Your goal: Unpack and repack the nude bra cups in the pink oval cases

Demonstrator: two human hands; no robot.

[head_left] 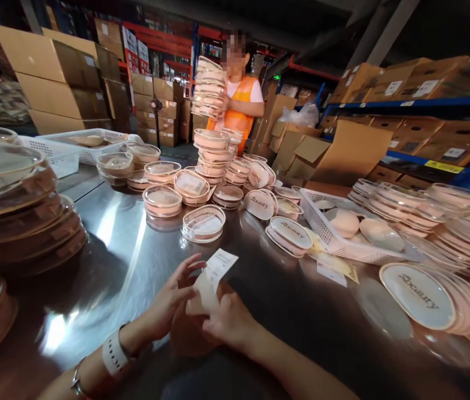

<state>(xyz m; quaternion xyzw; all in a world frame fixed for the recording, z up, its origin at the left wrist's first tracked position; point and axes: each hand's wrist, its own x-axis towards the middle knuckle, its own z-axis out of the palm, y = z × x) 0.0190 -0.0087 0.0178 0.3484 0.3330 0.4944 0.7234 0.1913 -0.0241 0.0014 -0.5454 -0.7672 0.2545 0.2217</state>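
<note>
My left hand [176,300], with a white watch band on its wrist, has its thumb and fingertips on the left edge of a printed white paper slip [221,264]. The fingers are partly spread. My right hand [235,318] is closed on the lower part of the slip, where a pale, plain piece shows; whether it is the same sheet folded I cannot tell. Both hands are just above the dark metal table. Beyond them lies an oval clear-lidded case [204,223] with a white insert. A case lettered "beauty" [291,232] rests to its right.
Stacked oval cases [10,205] stand at the left, with more [418,297] at the right. A white plastic basket [335,244] holds pale oval pieces; loose slips [331,272] lie beside it. Across the table, a person in an orange vest [241,105] carries a tall stack of cases [209,89].
</note>
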